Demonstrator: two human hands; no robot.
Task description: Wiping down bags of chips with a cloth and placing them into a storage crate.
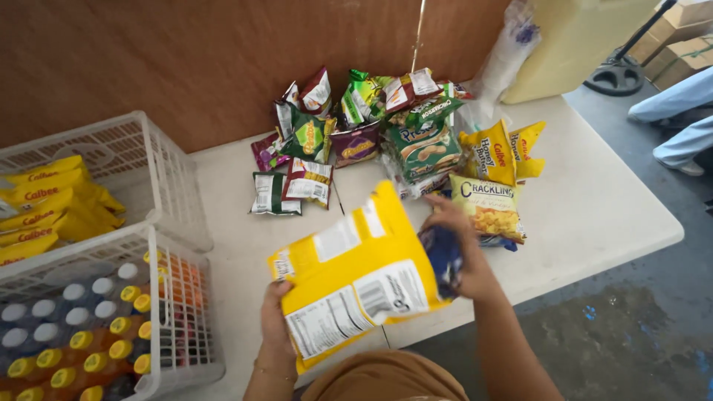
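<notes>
My left hand [276, 321] pinches the lower left edge of a big, glossy yellow snack bag [355, 278] at bottom centre, thumb on the crinkled foil. My right hand [464, 256] clamps its right side together with a dark blue packet [444, 260], fingers curled round both. Beyond, on the smooth white table [594, 208], shiny packets [386, 134] lie heaped. White plastic lattice baskets [160, 186] stand at left.

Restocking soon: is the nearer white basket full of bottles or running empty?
Full: capped bottles stand upright and tightly packed across the nearer white basket, white and yellow caps showing.
</notes>
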